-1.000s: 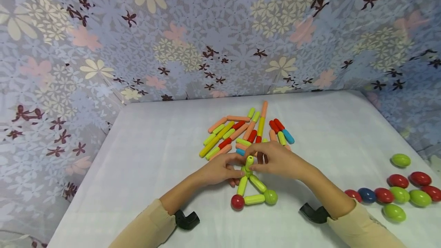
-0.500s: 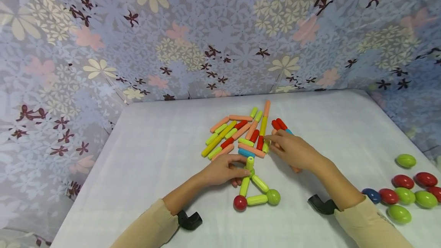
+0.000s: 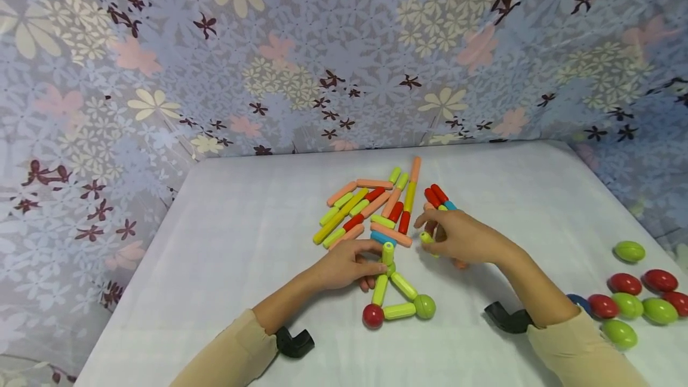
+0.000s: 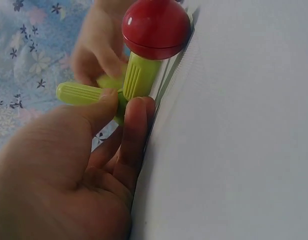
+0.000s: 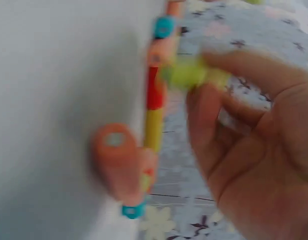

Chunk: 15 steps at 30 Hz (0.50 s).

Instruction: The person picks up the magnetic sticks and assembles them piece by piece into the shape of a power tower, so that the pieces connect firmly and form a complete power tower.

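Observation:
My left hand point(image 3: 344, 264) grips the top corner of a triangle built from short green rods and balls, thumb and fingers around its green ball point(image 3: 390, 267). From that ball a ridged green rod point(image 4: 79, 93) sticks up, past my thumb. A red ball point(image 3: 373, 316) and a green ball point(image 3: 424, 306) form the two near corners, joined by a green rod point(image 3: 399, 311). To the right of the triangle, my right hand point(image 3: 470, 237) pinches a loose short green rod point(image 3: 426, 237) between thumb and fingers; it is blurred in the right wrist view.
Behind the hands lies a spread of red, orange, yellow, green and blue rods point(image 3: 340, 217). More rods point(image 3: 433, 196) are partly hidden by my right hand. Several red, green and blue balls point(image 3: 660, 310) sit at the table's right side. A floral cloth point(image 3: 301, 52) hangs behind.
My right hand left the triangle's top, reached right to the rods and picked up a short green rod, now drawn slightly toward me. My left hand keeps its grip on the triangle.

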{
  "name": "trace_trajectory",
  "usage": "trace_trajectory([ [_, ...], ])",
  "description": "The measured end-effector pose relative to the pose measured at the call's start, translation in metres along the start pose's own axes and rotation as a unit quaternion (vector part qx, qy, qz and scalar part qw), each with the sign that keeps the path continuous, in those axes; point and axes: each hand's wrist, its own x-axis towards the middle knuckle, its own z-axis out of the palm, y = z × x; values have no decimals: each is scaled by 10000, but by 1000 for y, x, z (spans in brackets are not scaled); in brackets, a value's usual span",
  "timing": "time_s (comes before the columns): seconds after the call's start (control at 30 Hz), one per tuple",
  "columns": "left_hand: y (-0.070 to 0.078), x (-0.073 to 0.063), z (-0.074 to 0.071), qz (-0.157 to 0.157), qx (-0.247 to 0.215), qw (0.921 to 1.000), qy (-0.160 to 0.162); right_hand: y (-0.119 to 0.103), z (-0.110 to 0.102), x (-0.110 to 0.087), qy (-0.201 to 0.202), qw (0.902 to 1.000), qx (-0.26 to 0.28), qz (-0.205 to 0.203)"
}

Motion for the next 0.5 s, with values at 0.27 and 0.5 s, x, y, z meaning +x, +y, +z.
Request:
trace_trajectory([
  [0.27,-3,1,-2,175,2,9997,151,-40,-4,-26,-917,9888,368,-1120],
  [0.5,-3,2,-2,126,108,9997,180,-51,10,-26,-1061,9892,-178,-998],
])
